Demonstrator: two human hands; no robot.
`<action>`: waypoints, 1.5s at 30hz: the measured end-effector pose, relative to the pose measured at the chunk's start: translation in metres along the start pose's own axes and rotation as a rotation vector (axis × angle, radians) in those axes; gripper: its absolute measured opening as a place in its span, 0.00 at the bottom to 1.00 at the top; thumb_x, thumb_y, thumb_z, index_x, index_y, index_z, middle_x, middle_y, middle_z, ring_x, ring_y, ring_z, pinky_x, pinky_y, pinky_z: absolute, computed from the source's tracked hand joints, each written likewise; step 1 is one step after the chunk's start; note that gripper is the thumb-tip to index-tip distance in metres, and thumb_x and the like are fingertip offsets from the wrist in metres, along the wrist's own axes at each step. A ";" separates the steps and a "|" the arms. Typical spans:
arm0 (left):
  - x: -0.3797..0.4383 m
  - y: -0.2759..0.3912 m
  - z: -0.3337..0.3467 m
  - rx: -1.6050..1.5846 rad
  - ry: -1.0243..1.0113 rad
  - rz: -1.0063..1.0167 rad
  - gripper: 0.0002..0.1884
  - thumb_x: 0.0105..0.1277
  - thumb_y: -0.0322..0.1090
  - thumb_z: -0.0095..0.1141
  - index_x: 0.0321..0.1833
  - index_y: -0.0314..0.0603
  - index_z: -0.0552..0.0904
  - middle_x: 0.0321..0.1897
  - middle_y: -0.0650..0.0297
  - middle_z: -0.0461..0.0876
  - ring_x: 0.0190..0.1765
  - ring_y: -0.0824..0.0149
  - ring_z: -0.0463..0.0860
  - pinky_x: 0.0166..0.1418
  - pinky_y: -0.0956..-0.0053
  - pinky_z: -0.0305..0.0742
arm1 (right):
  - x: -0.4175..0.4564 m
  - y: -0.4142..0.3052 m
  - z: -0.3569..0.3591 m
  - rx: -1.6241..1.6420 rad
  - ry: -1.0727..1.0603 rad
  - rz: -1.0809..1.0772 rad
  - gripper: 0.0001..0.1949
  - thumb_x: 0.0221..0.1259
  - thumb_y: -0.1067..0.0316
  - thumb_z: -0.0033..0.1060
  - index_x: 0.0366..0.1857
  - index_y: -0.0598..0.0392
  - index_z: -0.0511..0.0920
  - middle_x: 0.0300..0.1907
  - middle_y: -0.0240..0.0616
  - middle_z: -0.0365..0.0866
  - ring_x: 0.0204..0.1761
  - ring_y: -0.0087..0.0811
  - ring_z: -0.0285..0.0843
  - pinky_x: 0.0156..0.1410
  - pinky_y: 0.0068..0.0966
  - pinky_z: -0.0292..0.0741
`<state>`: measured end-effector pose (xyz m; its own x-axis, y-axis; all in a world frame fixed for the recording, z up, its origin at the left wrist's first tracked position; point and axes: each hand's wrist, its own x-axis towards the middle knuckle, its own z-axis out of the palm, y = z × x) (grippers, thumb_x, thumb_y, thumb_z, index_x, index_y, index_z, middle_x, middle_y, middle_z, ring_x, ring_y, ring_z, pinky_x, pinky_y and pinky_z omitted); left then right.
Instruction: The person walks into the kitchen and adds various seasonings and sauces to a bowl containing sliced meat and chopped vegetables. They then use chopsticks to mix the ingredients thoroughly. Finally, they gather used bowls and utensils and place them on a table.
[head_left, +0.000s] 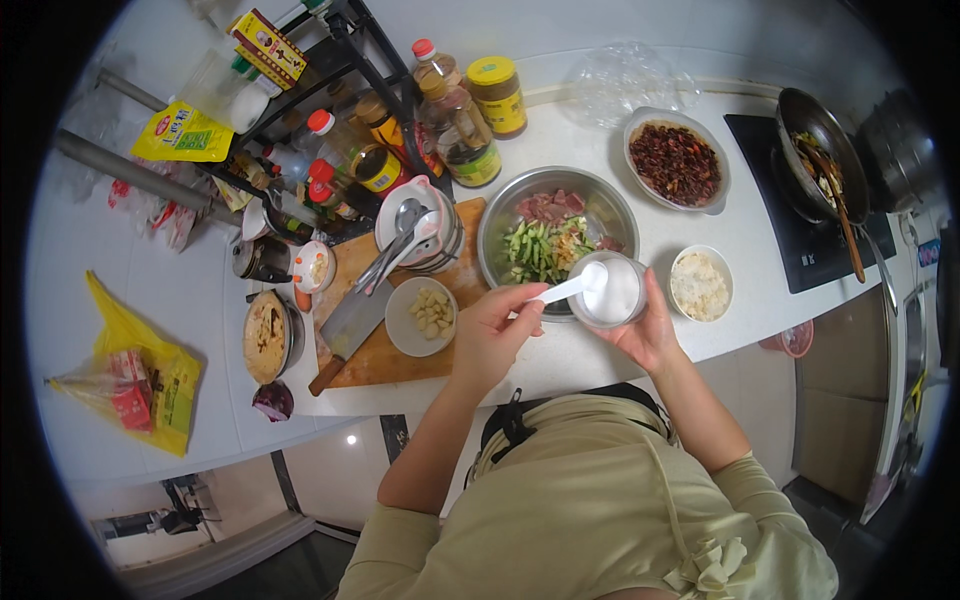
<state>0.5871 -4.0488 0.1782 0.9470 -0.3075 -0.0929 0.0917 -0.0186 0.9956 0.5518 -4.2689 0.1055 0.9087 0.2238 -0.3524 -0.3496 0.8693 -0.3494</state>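
My left hand grips the handle of a small white spoon. The spoon's bowl, with white granules in it, is over a clear jar of white granules, perhaps salt or sugar. My right hand holds that jar tilted above the counter, at the near rim of a stainless steel bowl. Inside the steel bowl lie cut green vegetable pieces, raw meat pieces and a chopped yellowish heap. The jar hides part of the bowl's near side.
A cleaver and a bowl of garlic cloves rest on the wooden board. Rightward are a white bowl of pale crumbly food, a dish of dried chillies and a wok on the cooktop. Bottles stand behind.
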 end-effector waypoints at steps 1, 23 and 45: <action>0.001 -0.003 -0.002 -0.063 0.017 -0.019 0.13 0.66 0.22 0.54 0.53 0.31 0.80 0.41 0.61 0.80 0.35 0.75 0.80 0.38 0.81 0.78 | -0.001 -0.001 -0.001 -0.016 0.018 -0.008 0.36 0.66 0.33 0.38 0.70 0.49 0.57 0.70 0.43 0.60 0.70 0.43 0.59 0.71 0.47 0.63; 0.081 -0.067 -0.028 0.326 0.270 0.337 0.10 0.66 0.24 0.55 0.49 0.31 0.82 0.42 0.61 0.81 0.35 0.75 0.81 0.39 0.82 0.80 | -0.028 -0.028 -0.024 0.049 0.158 -0.165 0.35 0.65 0.31 0.37 0.69 0.43 0.59 0.67 0.41 0.64 0.66 0.43 0.66 0.65 0.49 0.70; 0.026 0.006 0.036 0.672 -0.213 0.636 0.15 0.56 0.30 0.66 0.47 0.41 0.85 0.48 0.55 0.79 0.41 0.57 0.80 0.43 0.70 0.75 | -0.004 -0.003 0.007 0.037 -0.043 0.047 0.35 0.65 0.31 0.35 0.69 0.44 0.59 0.68 0.40 0.62 0.69 0.40 0.61 0.71 0.48 0.62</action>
<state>0.6011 -4.0907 0.1819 0.6762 -0.6143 0.4067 -0.6812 -0.3111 0.6627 0.5507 -4.2692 0.1134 0.9006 0.2833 -0.3296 -0.3846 0.8727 -0.3007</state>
